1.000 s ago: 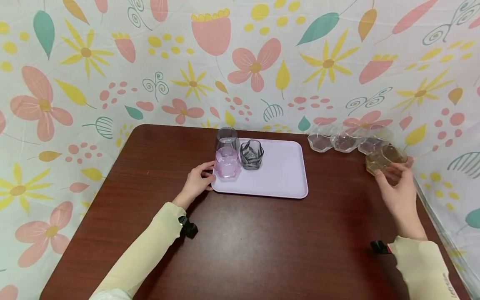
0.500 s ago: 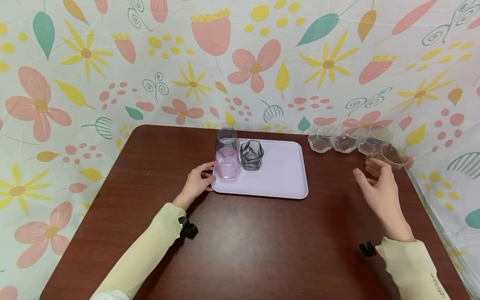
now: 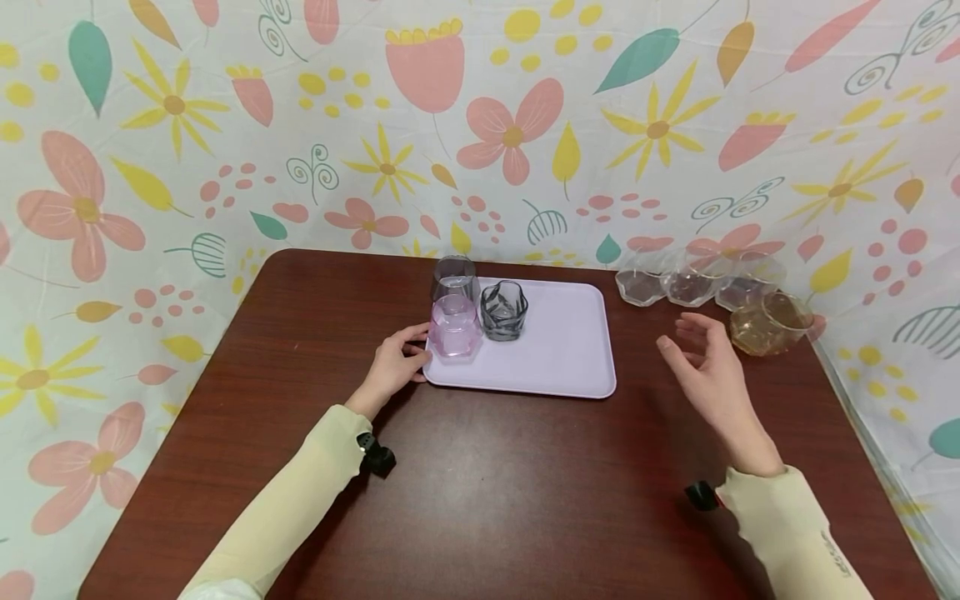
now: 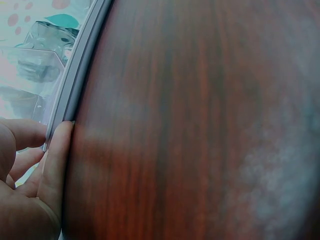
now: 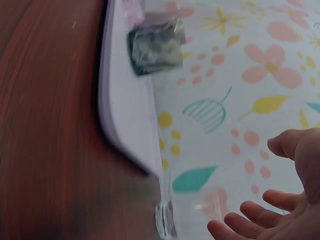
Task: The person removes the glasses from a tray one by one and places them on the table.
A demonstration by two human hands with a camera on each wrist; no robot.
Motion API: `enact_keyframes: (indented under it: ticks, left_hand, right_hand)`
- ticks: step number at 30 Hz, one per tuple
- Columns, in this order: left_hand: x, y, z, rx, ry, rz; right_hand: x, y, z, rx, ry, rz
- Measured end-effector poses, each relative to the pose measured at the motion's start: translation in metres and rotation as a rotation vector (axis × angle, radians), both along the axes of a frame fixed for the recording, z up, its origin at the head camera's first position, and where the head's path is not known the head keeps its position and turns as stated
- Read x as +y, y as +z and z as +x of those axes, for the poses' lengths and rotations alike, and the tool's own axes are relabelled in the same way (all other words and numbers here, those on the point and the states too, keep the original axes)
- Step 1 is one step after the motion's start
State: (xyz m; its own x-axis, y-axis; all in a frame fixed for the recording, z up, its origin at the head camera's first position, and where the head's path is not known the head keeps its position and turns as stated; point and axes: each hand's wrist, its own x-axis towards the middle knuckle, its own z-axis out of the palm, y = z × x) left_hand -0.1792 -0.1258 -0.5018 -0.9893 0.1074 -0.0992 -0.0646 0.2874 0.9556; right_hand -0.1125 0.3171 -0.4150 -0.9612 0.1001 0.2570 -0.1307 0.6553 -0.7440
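My left hand [image 3: 392, 360] pinches the left end of a pale lilac tray [image 3: 555, 367]; in the left wrist view the thumb [image 4: 59, 150] lies along the tray's rim. On the tray's left part stand a pink glass [image 3: 454, 333] and a dark grey faceted glass [image 3: 504, 312]. A smoky grey glass [image 3: 452, 271] is behind the pink one, which partly hides it. My right hand [image 3: 712, 371] is in the air right of the tray, holding nothing, with fingers spread in the right wrist view. An amber glass [image 3: 772, 325] stands on the table to its right.
Several clear glasses [image 3: 641, 285] line the back right of the brown table [image 3: 480, 492]. A flowered cloth [image 3: 510, 133] hangs behind the table and along its right side.
The right hand has let go of the amber glass and moved left toward the tray. The amber glass stays at the right. My left hand and the tray have not moved.
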Motion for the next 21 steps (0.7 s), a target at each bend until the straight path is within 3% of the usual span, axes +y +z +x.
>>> enact_keyframes:
  ticks: [8,21]
  left_hand:
    - [-0.001,0.001,0.000,0.001,-0.007,-0.006]
    - [0.000,-0.001,0.000,0.007,0.002,0.003]
  right_hand:
    - [-0.029,0.002,-0.009,-0.001,0.083,-0.040]
    - [-0.067,-0.005,-0.024,0.008,0.241,-0.018]
